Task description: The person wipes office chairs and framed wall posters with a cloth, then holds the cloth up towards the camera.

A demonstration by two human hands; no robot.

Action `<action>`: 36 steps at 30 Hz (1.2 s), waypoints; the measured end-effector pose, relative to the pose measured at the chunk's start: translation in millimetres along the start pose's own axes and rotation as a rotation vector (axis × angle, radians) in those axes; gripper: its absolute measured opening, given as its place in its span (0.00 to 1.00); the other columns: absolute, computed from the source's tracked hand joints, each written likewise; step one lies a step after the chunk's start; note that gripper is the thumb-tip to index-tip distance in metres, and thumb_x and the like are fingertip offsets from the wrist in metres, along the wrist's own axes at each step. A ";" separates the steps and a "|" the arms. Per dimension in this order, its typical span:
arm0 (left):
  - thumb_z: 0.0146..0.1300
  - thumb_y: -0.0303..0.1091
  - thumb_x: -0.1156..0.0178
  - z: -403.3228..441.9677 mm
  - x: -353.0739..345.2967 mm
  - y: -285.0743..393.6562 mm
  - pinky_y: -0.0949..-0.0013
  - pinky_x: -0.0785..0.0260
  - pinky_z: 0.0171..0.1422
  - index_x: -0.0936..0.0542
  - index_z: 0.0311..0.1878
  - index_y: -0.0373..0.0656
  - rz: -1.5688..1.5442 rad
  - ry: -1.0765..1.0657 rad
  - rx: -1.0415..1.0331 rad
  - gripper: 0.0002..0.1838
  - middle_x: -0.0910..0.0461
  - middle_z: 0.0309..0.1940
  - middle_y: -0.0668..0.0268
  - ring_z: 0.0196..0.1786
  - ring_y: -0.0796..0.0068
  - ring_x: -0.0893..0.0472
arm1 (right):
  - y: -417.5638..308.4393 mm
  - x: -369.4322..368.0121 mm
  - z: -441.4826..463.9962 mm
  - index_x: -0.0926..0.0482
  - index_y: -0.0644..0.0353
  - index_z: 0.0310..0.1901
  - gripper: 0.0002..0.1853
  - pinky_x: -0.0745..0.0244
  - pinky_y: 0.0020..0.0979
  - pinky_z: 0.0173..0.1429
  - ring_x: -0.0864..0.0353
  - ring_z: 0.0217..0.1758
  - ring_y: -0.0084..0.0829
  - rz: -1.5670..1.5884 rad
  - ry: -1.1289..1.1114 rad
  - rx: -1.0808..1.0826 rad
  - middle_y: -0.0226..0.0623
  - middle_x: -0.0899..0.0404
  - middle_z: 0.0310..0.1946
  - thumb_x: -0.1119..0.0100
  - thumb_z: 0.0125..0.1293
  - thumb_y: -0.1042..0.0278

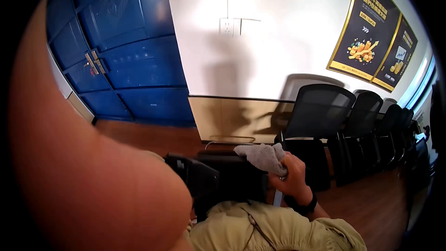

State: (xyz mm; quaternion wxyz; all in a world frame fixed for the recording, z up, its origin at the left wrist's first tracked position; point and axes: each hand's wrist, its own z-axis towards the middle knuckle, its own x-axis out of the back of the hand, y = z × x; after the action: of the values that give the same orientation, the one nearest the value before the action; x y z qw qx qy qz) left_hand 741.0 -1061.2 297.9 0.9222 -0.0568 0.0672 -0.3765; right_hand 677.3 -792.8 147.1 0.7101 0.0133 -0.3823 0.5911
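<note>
My right hand (293, 175) is closed round a bunched grey cloth (261, 156), whose loose end sticks out to the left. A dark band (304, 206) circles that wrist. Just below the hand shows a narrow pale strip (278, 198) that I cannot make out. My left arm (116, 172) is bent and raised very close to the camera, filling the left side; its hand is out of view. Under the cloth is a dark, flat-topped object (234, 169), partly hidden by my arm and clothing.
A blue double door (144, 65) with metal handles stands at the left. Ahead is a white wall (274, 56) with a socket (226, 27) and posters (364, 28). Several black mesh-backed chairs (320, 107) line the wall to the right, on a brown wooden floor (362, 209).
</note>
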 end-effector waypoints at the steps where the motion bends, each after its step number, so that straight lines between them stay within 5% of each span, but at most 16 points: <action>1: 0.52 0.31 0.34 2.3 0.0 -1.1 0.43 0.41 0.71 0.24 0.59 0.37 0.009 -0.007 -0.008 0.28 0.22 0.57 0.48 0.64 0.45 0.27 | -0.7 0.9 0.5 0.33 0.61 0.29 0.16 0.35 0.37 0.27 0.30 0.23 0.46 0.002 0.004 0.004 0.45 0.32 0.24 0.32 0.45 0.73; 12: 0.51 0.30 0.34 -1.6 15.2 32.5 0.42 0.42 0.70 0.23 0.57 0.37 0.008 -0.071 -0.004 0.27 0.21 0.56 0.48 0.63 0.44 0.26 | 0.5 -1.2 0.3 0.32 0.62 0.29 0.16 0.34 0.36 0.29 0.30 0.24 0.46 0.013 0.010 -0.006 0.45 0.31 0.24 0.31 0.42 0.75; 21: 0.50 0.28 0.34 29.1 37.5 -13.1 0.42 0.43 0.70 0.22 0.56 0.37 0.147 -0.220 -0.210 0.27 0.21 0.55 0.47 0.63 0.43 0.26 | 3.0 -5.0 4.3 0.32 0.62 0.29 0.16 0.32 0.36 0.30 0.28 0.25 0.49 -0.010 0.012 -0.027 0.47 0.30 0.24 0.32 0.43 0.77; 23: 0.50 0.28 0.33 14.9 42.2 -6.2 0.41 0.43 0.70 0.22 0.56 0.37 0.218 -0.320 -0.070 0.26 0.20 0.55 0.47 0.63 0.43 0.26 | 6.9 -6.8 6.4 0.32 0.62 0.29 0.16 0.32 0.37 0.30 0.27 0.25 0.49 0.000 0.015 -0.038 0.47 0.29 0.24 0.31 0.44 0.77; 26: 0.60 0.35 0.36 -34.6 23.3 17.4 0.41 0.51 0.73 0.21 0.55 0.36 0.414 -0.520 0.461 0.21 0.22 0.55 0.55 0.63 0.50 0.28 | 14.2 -8.3 11.2 0.30 0.60 0.30 0.16 0.31 0.40 0.31 0.25 0.28 0.49 -0.035 0.028 -0.046 0.44 0.28 0.25 0.29 0.46 0.69; 30: 0.71 0.57 0.49 -120.6 8.9 11.8 0.36 0.57 0.75 0.26 0.63 0.41 0.632 -0.795 0.545 0.30 0.25 0.62 0.58 0.67 0.53 0.31 | 27.7 -10.0 21.6 0.29 0.61 0.31 0.14 0.30 0.39 0.31 0.25 0.28 0.49 -0.022 0.030 -0.070 0.45 0.27 0.26 0.30 0.48 0.70; 33: 0.70 0.57 0.46 -159.9 0.2 2.5 0.33 0.61 0.74 0.24 0.60 0.41 0.593 -0.875 0.572 0.29 0.23 0.58 0.58 0.66 0.56 0.31 | 41.1 -12.6 30.2 0.29 0.61 0.31 0.14 0.30 0.40 0.31 0.24 0.28 0.49 -0.029 0.037 -0.064 0.46 0.27 0.26 0.30 0.49 0.70; 36: 0.67 0.57 0.43 -175.9 1.8 -16.7 0.46 0.47 0.68 0.22 0.46 0.41 0.527 -0.882 0.554 0.25 0.22 0.42 0.60 0.52 0.58 0.27 | 46.8 -27.0 41.9 0.29 0.62 0.32 0.14 0.28 0.39 0.33 0.24 0.28 0.51 -0.046 0.052 -0.075 0.47 0.27 0.25 0.32 0.51 0.70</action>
State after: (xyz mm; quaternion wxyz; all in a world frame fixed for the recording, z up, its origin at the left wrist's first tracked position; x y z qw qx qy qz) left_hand 701.5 -1083.9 127.1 0.9061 0.0540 -0.4122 -0.0785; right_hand 615.2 -820.8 141.4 0.7334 -0.0199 -0.3852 0.5598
